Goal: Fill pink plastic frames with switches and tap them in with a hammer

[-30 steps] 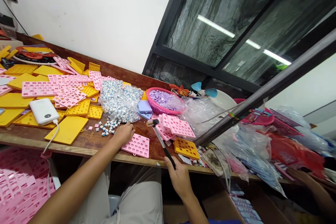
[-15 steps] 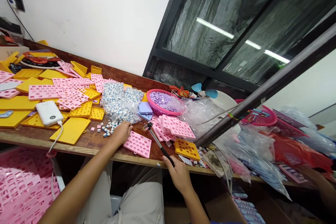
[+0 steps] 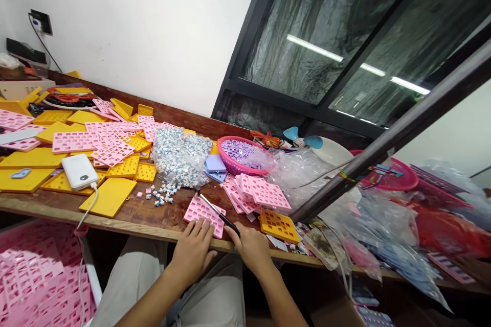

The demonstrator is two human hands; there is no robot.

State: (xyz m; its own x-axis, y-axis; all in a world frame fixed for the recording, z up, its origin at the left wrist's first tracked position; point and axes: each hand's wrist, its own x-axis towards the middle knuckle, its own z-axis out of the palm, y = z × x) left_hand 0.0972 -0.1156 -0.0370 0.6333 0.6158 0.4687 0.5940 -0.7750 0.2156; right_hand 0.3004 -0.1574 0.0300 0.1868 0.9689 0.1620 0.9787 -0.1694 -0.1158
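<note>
A small pink grid plate (image 3: 202, 211) lies at the front edge of the wooden workbench (image 3: 146, 212). My left hand (image 3: 194, 250) rests at that edge with its fingers stretched out onto the plate's near side. My right hand (image 3: 251, 246) is closed around the black handle of a small hammer (image 3: 217, 212), whose shaft lies low across the pink plate, head pointing away to the left. A little pile of loose blue-and-white switches (image 3: 163, 194) sits just left of the plate.
Yellow and pink plates (image 3: 111, 150) cover the bench's left. A white power bank (image 3: 80, 171) with cable lies there. A bag of switches (image 3: 178, 156), a pink basket (image 3: 240, 156), stacked pink plates (image 3: 257, 191), a yellow plate (image 3: 279, 225) and plastic bags (image 3: 383, 225) crowd the middle and right.
My left hand has drawn back from the loose switches to the near edge of the pink plate. The hammer has swung down from raised to lying low over the plate. The view shifted slightly.
</note>
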